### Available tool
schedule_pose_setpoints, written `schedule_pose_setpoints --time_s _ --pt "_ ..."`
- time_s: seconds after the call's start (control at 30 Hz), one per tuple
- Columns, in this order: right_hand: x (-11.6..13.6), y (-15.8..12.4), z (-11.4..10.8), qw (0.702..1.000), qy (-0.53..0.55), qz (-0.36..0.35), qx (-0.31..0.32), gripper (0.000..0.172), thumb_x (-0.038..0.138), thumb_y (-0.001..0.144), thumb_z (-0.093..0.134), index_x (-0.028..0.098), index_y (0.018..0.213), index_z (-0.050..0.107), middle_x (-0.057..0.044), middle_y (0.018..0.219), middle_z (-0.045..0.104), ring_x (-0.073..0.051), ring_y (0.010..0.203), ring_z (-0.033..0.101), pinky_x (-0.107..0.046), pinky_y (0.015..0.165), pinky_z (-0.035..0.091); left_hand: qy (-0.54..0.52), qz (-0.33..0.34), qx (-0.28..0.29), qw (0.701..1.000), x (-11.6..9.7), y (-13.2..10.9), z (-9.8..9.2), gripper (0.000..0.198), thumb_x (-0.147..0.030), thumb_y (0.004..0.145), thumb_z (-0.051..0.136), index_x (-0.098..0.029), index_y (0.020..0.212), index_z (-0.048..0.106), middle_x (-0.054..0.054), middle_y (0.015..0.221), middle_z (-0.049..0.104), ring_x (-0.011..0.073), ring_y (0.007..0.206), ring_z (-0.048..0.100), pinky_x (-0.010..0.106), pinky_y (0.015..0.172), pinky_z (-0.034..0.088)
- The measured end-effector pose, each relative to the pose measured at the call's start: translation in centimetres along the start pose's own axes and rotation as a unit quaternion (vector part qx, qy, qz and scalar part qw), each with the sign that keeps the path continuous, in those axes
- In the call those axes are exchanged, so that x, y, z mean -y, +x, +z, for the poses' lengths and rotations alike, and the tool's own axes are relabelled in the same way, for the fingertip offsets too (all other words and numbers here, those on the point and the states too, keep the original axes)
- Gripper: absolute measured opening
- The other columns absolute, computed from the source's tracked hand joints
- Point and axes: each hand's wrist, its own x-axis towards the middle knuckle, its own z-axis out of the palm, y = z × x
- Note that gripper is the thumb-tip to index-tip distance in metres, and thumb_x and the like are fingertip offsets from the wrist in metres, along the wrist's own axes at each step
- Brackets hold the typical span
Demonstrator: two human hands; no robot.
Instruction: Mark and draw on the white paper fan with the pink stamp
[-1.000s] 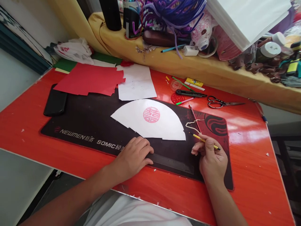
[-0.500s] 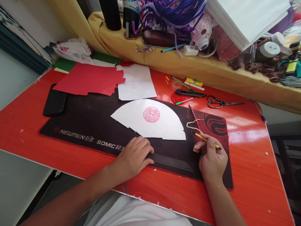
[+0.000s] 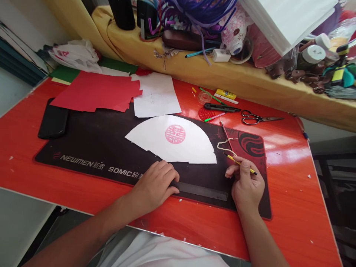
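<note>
Yellow pencil [image 3: 232,158] pinched in R hand [image 3: 248,185], L hand [image 3: 155,183] part-curled, gripping dk ruler [image 3: 202,191].

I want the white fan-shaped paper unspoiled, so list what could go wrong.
The yellow pencil in the right hand points toward the fan-shaped paper and could mark it.
The left hand, on the ruler, sits near the paper's lower edge and might nudge it.
The string near the pencil tip could snag.

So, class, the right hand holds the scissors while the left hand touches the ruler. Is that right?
Not quite: the head view shows the right hand holding a yellow pencil, not the scissors. The left hand does touch the ruler.
</note>
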Motion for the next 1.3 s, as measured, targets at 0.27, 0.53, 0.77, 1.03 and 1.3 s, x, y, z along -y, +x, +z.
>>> schedule_pose_setpoints --time_s 0.27,0.53,0.77,1.03,1.3 --pt "0.1 -0.2 0.1 1.0 -0.003 -0.005 0.001 0.042 0.059 0.105 0.074 0.018 0.106 0.082 0.001 0.062 0.069 -0.015 0.056 0.064 -0.027 0.058 0.05 -0.021 0.014 0.012 1.0 0.6 0.2 0.1 0.023 -0.021 0.099 0.082 -0.023 0.099 0.059 0.0 0.093 0.068 0.0228 0.091 0.059 0.037 0.081 0.043" --pt "0.1 0.0 -0.1 1.0 0.008 -0.003 0.023 0.047 0.064 0.105 0.071 0.018 0.104 0.084 -0.002 0.065 0.072 -0.016 0.057 0.065 -0.029 0.057 0.049 -0.029 0.029 0.016 0.999 1.2 0.2 0.3 0.017 -0.027 0.102 0.079 -0.023 0.102 0.063 0.001 0.094 0.07 0.0228 0.091 0.061 0.038 0.082 0.043" --pt "1.2 0.2 0.1 0.997 0.033 0.009 0.074 0.053 0.069 0.106 0.066 0.02 0.097 0.085 0.0 0.056 0.063 -0.016 0.053 0.06 -0.03 0.056 0.047 -0.062 0.046 0.05 0.996 1.5 0.3 -0.7 0.015 -0.021 0.102 0.079 -0.023 0.103 0.064 0.0 0.099 0.073 0.022 0.095 0.062 0.037 0.089 0.045" --pt "2.5 -0.4 2.4 0.982 0.053 0.014 0.18 0.047 0.064 0.106 0.07 0.021 0.098 0.089 -0.001 0.055 0.065 -0.016 0.052 0.061 -0.03 0.053 0.048 -0.081 0.041 0.036 0.995 1.6 0.2 -0.4 0.018 -0.022 0.101 0.082 -0.024 0.104 0.064 -0.001 0.098 0.072 0.0213 0.094 0.06 0.037 0.09 0.044" --pt "1.0 -0.8 2.5 0.982 0.068 0.037 0.17 0.043 0.059 0.107 0.07 0.021 0.1 0.089 -0.001 0.058 0.067 -0.015 0.053 0.06 -0.028 0.053 0.049 -0.084 0.041 0.031 0.995 1.7 0.2 -0.3 0.018 -0.021 0.101 0.081 -0.023 0.106 0.064 -0.001 0.099 0.073 0.0211 0.095 0.06 0.037 0.09 0.044"
